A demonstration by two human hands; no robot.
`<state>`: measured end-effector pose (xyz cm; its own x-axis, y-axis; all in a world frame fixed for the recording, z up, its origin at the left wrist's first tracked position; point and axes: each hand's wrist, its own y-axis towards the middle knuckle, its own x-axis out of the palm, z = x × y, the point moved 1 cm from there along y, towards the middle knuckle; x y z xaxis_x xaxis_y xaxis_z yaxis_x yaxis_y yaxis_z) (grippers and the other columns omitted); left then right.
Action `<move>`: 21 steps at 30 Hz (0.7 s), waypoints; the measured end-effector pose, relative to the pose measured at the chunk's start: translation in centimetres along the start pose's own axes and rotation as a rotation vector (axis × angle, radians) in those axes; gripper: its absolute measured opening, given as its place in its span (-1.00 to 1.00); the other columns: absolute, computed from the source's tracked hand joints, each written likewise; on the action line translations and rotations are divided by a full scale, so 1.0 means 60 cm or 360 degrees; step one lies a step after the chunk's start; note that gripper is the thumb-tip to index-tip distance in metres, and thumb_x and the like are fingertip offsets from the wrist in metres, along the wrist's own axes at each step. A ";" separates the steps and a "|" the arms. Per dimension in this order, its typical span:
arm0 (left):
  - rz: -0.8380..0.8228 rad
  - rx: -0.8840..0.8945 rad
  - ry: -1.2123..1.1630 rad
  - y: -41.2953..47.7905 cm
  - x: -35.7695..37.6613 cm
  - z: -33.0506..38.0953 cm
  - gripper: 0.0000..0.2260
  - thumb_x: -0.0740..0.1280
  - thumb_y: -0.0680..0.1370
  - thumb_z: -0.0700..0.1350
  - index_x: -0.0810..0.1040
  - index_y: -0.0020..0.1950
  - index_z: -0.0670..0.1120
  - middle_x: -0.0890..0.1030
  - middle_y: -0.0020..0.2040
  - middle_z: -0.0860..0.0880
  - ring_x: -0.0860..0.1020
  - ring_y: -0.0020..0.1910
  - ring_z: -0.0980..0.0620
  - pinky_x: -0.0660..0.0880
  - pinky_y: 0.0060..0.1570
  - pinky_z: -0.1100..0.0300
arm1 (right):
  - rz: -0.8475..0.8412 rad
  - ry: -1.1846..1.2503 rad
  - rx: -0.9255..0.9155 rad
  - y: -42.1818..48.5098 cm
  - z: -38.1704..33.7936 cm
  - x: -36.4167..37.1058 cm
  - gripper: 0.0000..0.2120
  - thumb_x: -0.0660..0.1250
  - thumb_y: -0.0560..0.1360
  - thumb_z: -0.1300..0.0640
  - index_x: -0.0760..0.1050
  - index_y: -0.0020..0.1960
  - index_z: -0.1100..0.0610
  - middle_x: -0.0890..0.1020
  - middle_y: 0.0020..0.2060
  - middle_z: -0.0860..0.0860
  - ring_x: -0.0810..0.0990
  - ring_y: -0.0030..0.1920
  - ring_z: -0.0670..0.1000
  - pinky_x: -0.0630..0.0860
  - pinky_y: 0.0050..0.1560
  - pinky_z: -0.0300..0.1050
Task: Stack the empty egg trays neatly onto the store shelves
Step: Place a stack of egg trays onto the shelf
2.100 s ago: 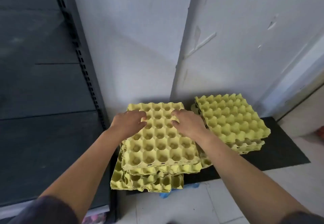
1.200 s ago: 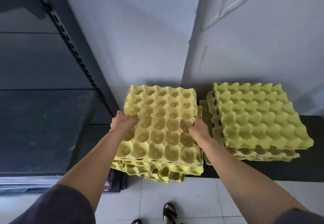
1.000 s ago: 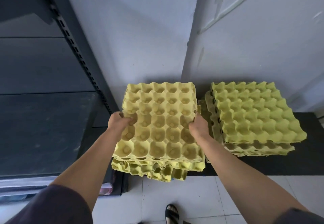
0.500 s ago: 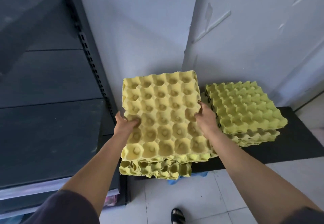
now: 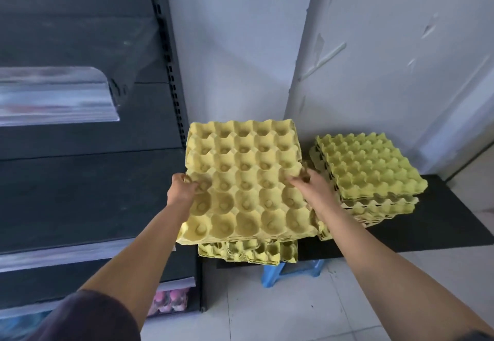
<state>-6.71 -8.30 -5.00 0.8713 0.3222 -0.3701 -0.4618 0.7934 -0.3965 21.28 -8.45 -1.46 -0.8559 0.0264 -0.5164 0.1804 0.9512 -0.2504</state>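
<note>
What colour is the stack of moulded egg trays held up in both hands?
Pale yellow: the moulded egg trays show clearest in the head view.

Both hands, left hand [image 5: 181,188] and right hand [image 5: 311,184], have lifted the held trays [image 5: 246,180] off the lower pile [image 5: 248,252], now higher in the middle of the frame.

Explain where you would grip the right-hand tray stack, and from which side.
Probably the two opposite side edges, coming in from left and right and hooking under the rim: the right stack is wide, flat and bumpy on top, with no central hold.
</note>
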 end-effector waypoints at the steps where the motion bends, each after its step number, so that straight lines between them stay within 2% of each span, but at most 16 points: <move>1: 0.0025 -0.0001 0.0005 -0.009 -0.016 -0.004 -0.63 0.27 0.54 -0.12 0.30 0.32 -0.07 0.46 0.02 -0.13 0.33 -0.35 0.03 0.32 -0.33 0.16 | -0.0023 0.0027 0.0009 -0.012 -0.001 0.003 -0.36 0.37 0.46 -0.12 0.30 0.44 0.09 0.45 0.34 0.04 0.45 0.30 0.09 0.42 0.24 0.02; 3: 0.0083 0.0010 -0.0037 -0.038 -0.054 -0.019 -0.62 0.28 0.53 -0.13 0.29 0.32 -0.08 0.47 0.09 -0.17 0.38 -0.22 -0.05 0.35 -0.22 0.10 | -0.0135 0.0106 0.0007 -0.054 -0.004 0.010 -0.30 0.38 0.45 -0.14 0.23 0.49 0.05 0.36 0.42 0.05 0.36 0.38 0.11 0.33 0.34 0.08; 5: 0.0142 0.0002 -0.0084 -0.079 -0.098 -0.038 -0.61 0.29 0.52 -0.12 0.30 0.33 -0.08 0.48 0.14 -0.17 0.44 -0.10 -0.13 0.38 -0.16 0.05 | -0.0340 0.0165 0.0024 -0.104 -0.004 0.022 -0.24 0.40 0.46 -0.09 0.11 0.53 0.01 0.23 0.49 0.03 0.28 0.43 0.12 0.25 0.36 0.08; 6: 0.0170 -0.0008 -0.0082 -0.094 -0.117 -0.049 -0.60 0.30 0.51 -0.12 0.31 0.33 -0.09 0.49 0.14 -0.17 0.46 -0.08 -0.14 0.41 -0.15 0.04 | -0.0421 0.0164 0.0022 -0.125 -0.002 0.029 -0.21 0.41 0.46 -0.05 0.05 0.54 0.00 0.19 0.50 0.02 0.26 0.44 0.12 0.25 0.35 0.06; 8: 0.0214 -0.0030 -0.0075 -0.136 -0.163 -0.076 -0.61 0.30 0.50 -0.12 0.37 0.31 -0.15 0.52 0.00 -0.16 0.44 -0.20 -0.09 0.42 -0.27 0.08 | -0.0474 0.0093 -0.0065 -0.175 0.000 0.050 -0.22 0.40 0.49 0.07 0.02 0.55 0.02 0.23 0.49 0.02 0.29 0.42 0.08 0.28 0.30 -0.03; 9: 0.0223 -0.0038 -0.0097 -0.157 -0.186 -0.089 -0.63 0.29 0.50 -0.13 0.39 0.29 -0.19 0.49 -0.13 -0.13 0.39 -0.30 -0.05 0.36 -0.39 0.16 | -0.0438 0.0084 -0.0125 -0.196 0.002 0.063 -0.26 0.38 0.50 0.13 0.04 0.54 0.04 0.28 0.47 0.03 0.33 0.38 0.05 0.30 0.25 -0.09; 11: 0.0220 -0.0045 -0.0145 -0.193 -0.226 -0.110 -0.68 0.25 0.55 -0.15 0.40 0.25 -0.27 0.38 -0.30 -0.06 0.31 -0.43 0.02 0.23 -0.48 0.22 | -0.0360 0.0184 -0.0191 -0.229 0.004 0.091 -0.34 0.33 0.52 0.23 0.11 0.53 0.07 0.36 0.41 0.06 0.41 0.24 -0.02 0.34 0.15 -0.18; 14: 0.0256 -0.0023 -0.0258 -0.247 -0.291 -0.137 -0.76 0.26 0.56 -0.13 0.36 0.20 -0.16 0.40 -0.23 -0.04 0.34 -0.38 0.05 0.25 -0.44 0.19 | -0.0398 0.0279 -0.0220 -0.279 -0.009 0.138 -0.38 0.31 0.50 0.29 0.18 0.50 0.10 0.40 0.38 0.10 0.43 0.29 0.04 0.36 0.25 -0.12; 16: 0.0297 -0.0006 -0.0344 -0.271 -0.333 -0.153 -0.72 0.29 0.55 -0.13 0.31 0.23 -0.08 0.43 -0.12 -0.09 0.37 -0.36 0.04 0.29 -0.43 0.19 | -0.0427 0.0309 -0.0207 -0.299 -0.024 0.169 -0.38 0.33 0.48 0.29 0.22 0.49 0.09 0.39 0.39 0.10 0.42 0.32 0.09 0.36 0.31 -0.04; 18: 0.0335 -0.0012 -0.0422 -0.283 -0.382 -0.176 -0.59 0.30 0.54 -0.13 0.28 0.36 -0.07 0.45 -0.07 -0.12 0.42 -0.35 0.03 0.34 -0.41 0.18 | -0.0466 0.0337 -0.0225 -0.320 -0.047 0.205 -0.39 0.34 0.47 0.31 0.27 0.47 0.08 0.41 0.37 0.09 0.44 0.29 0.09 0.38 0.27 -0.06; 21: 0.0352 0.0040 -0.0503 -0.287 -0.457 -0.206 -0.59 0.33 0.52 -0.18 0.32 0.34 -0.12 0.52 -0.06 -0.14 0.52 -0.27 -0.05 0.45 -0.33 0.13 | -0.0509 0.0340 -0.0272 -0.345 -0.081 0.267 -0.40 0.35 0.45 0.33 0.31 0.45 0.06 0.42 0.36 0.10 0.43 0.29 0.10 0.37 0.23 -0.08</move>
<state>-24.72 -37.19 1.61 0.7610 0.6272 -0.1660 -0.6437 0.6979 -0.3139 1.46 -26.21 -0.55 -0.9402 -0.2325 -0.2490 -0.1783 0.9587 -0.2218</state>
